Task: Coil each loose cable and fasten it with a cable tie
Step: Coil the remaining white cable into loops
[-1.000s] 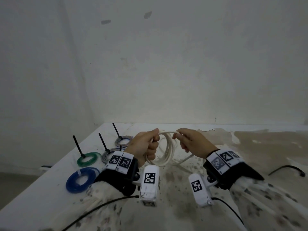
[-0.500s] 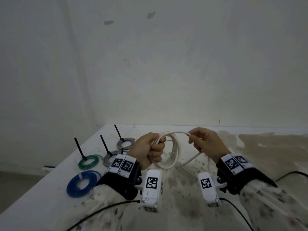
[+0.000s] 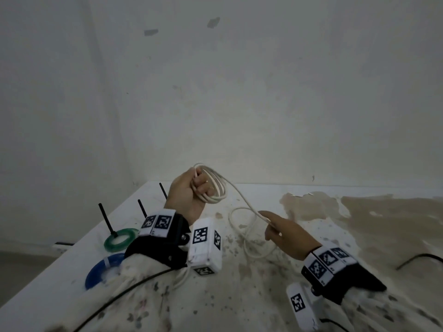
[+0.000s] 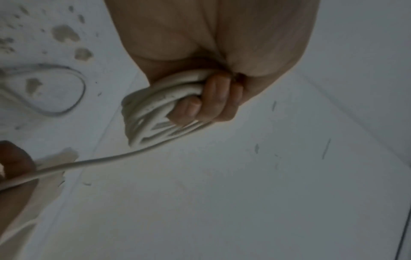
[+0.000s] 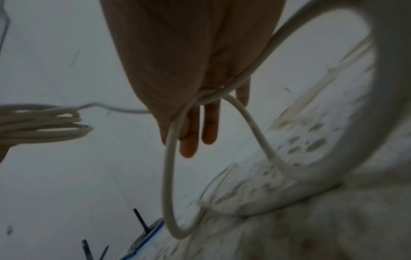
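My left hand [image 3: 188,191] is raised above the table and grips a white cable coil [image 3: 217,188] of several loops. In the left wrist view the fingers [image 4: 211,98] curl round the bunched loops [image 4: 153,112]. One strand runs from the coil down and right to my right hand [image 3: 282,232], and the rest of the cable lies in a loose loop [image 3: 249,236] on the table. My right hand's fingers [image 5: 200,126] are straight, and the strand [image 5: 169,176] passes across their base. The coil [image 5: 44,123] shows at the left of the right wrist view.
A green coil [image 3: 119,238] and a blue coil [image 3: 96,275] lie at the table's left edge. Black cable tie tails [image 3: 105,218] stand up from the coils there. A black cable [image 3: 419,258] lies at the right. The stained white table [image 3: 335,212] meets a wall behind.
My left hand has lifted the coil higher. My right hand has let go of the coil's top and moved down and right along the strand, with its fingers straightened.
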